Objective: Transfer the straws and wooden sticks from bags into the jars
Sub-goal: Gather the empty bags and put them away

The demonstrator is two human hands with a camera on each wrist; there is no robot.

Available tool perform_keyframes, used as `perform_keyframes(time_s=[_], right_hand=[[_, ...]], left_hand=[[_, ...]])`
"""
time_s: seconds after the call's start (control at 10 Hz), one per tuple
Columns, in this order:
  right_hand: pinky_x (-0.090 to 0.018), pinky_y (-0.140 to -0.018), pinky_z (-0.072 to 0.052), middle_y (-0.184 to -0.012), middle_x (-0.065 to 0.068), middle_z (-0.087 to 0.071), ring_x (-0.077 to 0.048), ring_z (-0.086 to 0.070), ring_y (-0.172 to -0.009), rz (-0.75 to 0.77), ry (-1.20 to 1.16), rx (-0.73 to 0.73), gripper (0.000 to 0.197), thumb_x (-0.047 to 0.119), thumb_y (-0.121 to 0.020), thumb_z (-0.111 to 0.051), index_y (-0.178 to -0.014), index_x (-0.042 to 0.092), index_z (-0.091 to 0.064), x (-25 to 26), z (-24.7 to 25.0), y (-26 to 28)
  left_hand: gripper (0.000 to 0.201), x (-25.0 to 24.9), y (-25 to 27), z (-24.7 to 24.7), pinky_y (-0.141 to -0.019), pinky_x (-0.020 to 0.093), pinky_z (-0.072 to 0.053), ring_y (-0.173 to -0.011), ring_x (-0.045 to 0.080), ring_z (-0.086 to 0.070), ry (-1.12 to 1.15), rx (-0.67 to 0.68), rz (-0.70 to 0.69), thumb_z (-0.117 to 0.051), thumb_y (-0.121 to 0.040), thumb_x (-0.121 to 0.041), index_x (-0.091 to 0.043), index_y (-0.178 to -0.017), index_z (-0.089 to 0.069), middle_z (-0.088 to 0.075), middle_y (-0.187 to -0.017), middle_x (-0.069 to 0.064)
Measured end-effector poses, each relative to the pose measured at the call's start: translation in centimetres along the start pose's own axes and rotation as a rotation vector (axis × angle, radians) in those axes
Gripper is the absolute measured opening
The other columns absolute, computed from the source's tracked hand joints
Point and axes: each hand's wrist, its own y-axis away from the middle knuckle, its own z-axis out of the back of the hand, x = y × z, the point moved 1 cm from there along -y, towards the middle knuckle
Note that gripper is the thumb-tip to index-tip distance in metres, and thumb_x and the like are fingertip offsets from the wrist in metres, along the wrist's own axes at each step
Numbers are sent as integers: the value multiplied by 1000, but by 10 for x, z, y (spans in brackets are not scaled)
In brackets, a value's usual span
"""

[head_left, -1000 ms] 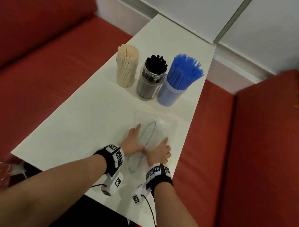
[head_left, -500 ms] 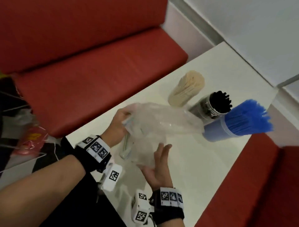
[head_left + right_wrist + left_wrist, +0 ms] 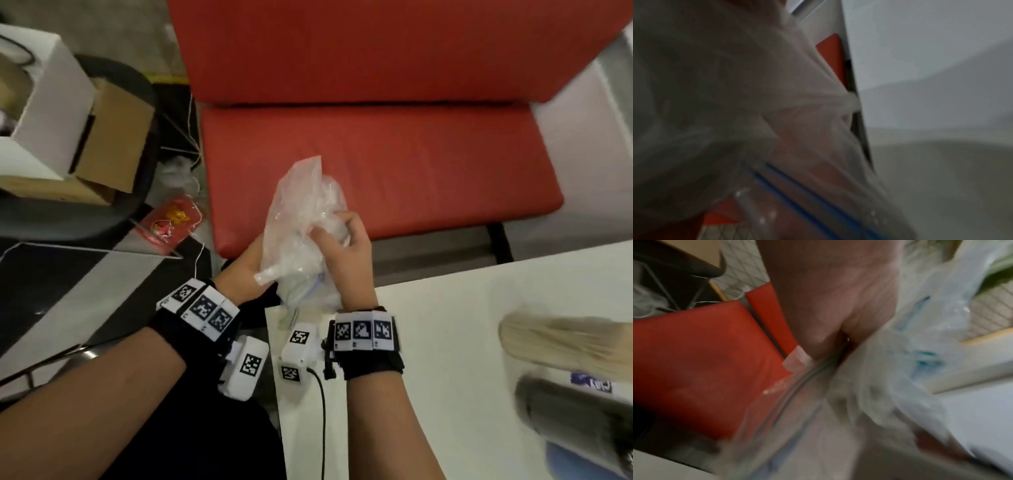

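Note:
Both hands hold a bundle of crumpled clear plastic bags [image 3: 301, 219] in the air, just past the table's near-left corner. My left hand [image 3: 251, 265] cups it from the left, its fingers hidden behind the plastic. My right hand [image 3: 346, 240] curls its fingers into the plastic from the right. The bundle [image 3: 900, 369] fills the blurred left wrist view, and the bags [image 3: 735, 97] with blue zip lines fill the right wrist view. At the right edge of the head view lie blurred the wooden sticks jar [image 3: 565, 342], the black straws jar [image 3: 575, 418] and a blue jar [image 3: 582, 462].
The white table [image 3: 445, 342] runs off to the lower right. A red bench seat [image 3: 376, 164] is ahead. To the left stand a cardboard box [image 3: 113, 133], a white box [image 3: 44, 102] and a red packet [image 3: 168, 222] on the floor.
The bags lay flat on the table under both hands, then were lifted and crumpled. My head has turned left, so the jars slid to the right edge and the bench and floor came into view.

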Motion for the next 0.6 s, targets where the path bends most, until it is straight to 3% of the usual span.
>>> perform_keyframes(time_s=[0.1, 0.2, 0.3, 0.4, 0.5, 0.6], right_hand=[[-40, -75, -59, -98, -13, -70, -27, -68, -88, 26, 98, -27, 24, 9, -80, -80, -89, 15, -58, -5, -44, -36], [-34, -69, -55, -85, -15, -64, -17, -63, -76, 99, 78, -262, 22, 1, -85, -73, -82, 12, -54, -9, -54, -72], [-36, -77, -52, -98, -26, -59, -24, -59, -83, 127, 121, -315, 23, -1, -85, -68, -76, 13, -52, -19, -69, -93], [-19, -69, -39, -83, -13, -47, -5, -43, -70, 139, 273, -68, 38, 1, -87, -65, -64, 21, -42, -40, -104, -78], [-24, -67, -33, -75, -4, -41, -9, -38, -69, 149, 408, 149, 33, 1, -88, -58, -64, 16, -41, -59, -114, -71], [-34, -87, -41, -95, -9, -56, -18, -51, -94, 165, 737, 387, 12, 19, -89, -55, -78, 15, -57, -63, -109, -88]], left_hand=[[38, 13, -31, 30, -77, 3, -44, -75, -17, -58, 89, -209, 40, -48, -100, 10, -17, -127, -47, -61, -80, -27], [42, -3, -43, 48, -108, 33, -46, -120, 10, -59, 603, -167, -152, -46, -106, -20, -21, -148, -43, -62, -131, 0], [85, 8, -58, 62, -106, 66, -42, -142, 37, -42, 577, 123, 7, -65, -80, -65, -44, -155, -30, -37, -161, 3], [84, 16, -76, 75, -117, 57, -35, -136, 35, -52, 589, 260, 101, -72, -81, -64, -15, -146, -52, -57, -145, 16], [41, 15, -91, 98, -98, 44, -53, -113, 25, -70, 544, 154, 64, -66, -95, -50, -17, -116, -76, -74, -119, 9], [44, 25, -102, 112, -105, 46, -51, -114, 33, -68, 503, 66, 78, -71, -93, -36, -2, -121, -70, -70, -121, 20]])
